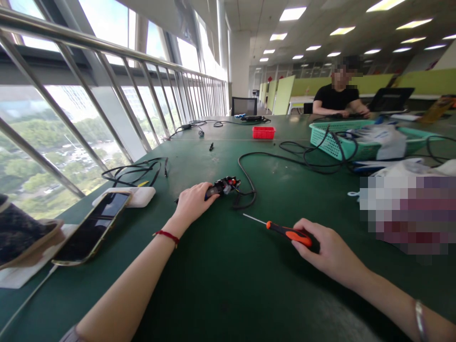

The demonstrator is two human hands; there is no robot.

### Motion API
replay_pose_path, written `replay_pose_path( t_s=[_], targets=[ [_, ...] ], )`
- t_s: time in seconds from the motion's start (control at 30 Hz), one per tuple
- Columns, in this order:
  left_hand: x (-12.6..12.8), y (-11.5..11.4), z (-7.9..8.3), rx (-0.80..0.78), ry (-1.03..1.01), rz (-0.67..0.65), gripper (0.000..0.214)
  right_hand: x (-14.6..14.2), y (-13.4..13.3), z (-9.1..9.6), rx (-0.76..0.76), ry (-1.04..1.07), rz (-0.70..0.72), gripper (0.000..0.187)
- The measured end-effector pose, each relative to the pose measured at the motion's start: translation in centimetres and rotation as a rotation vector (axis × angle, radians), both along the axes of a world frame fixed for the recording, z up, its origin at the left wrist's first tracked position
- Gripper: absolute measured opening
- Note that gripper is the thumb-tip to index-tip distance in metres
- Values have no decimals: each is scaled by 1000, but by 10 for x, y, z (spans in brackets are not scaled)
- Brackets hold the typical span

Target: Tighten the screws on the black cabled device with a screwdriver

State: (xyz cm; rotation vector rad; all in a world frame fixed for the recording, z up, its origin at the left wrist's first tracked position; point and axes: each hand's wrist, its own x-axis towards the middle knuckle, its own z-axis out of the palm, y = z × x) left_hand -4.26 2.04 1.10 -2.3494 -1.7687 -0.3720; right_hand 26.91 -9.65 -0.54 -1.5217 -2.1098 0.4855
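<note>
My left hand (194, 202) rests on the green table (221, 285) with its fingers closed around a small black device with red parts (225, 185). A black cable (249, 180) runs from that device across the table. My right hand (326, 249) grips the orange and black handle of a screwdriver (285, 231), which lies low over the table. Its thin metal shaft points left toward the device, a short way from it.
A phone (92, 227) leans on a white power bank (137, 195) at the left, beside loose black cables (137, 171). Farther back stand a red tray (263, 132) and a teal basket (342, 140) with cables. A person in black sits at the far end.
</note>
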Motion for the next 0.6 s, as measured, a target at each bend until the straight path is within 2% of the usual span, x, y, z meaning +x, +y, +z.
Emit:
replay_pose_path(
  t_s=[0.2,0.37,0.47,0.6],
  targets=[
    [-29,6,1,120,17,325,38,2,2,-2,8,-20,39,13],
    [-47,3,14,188,-18,553,39,2,3,-2,7,-18,43,15],
    [-64,-2,21,264,-26,609,40,2,3,-2,0,-22,48,16],
    [-83,-6,21,333,-32,589,37,3,3,-4,-10,-28,57,18]
  ],
)
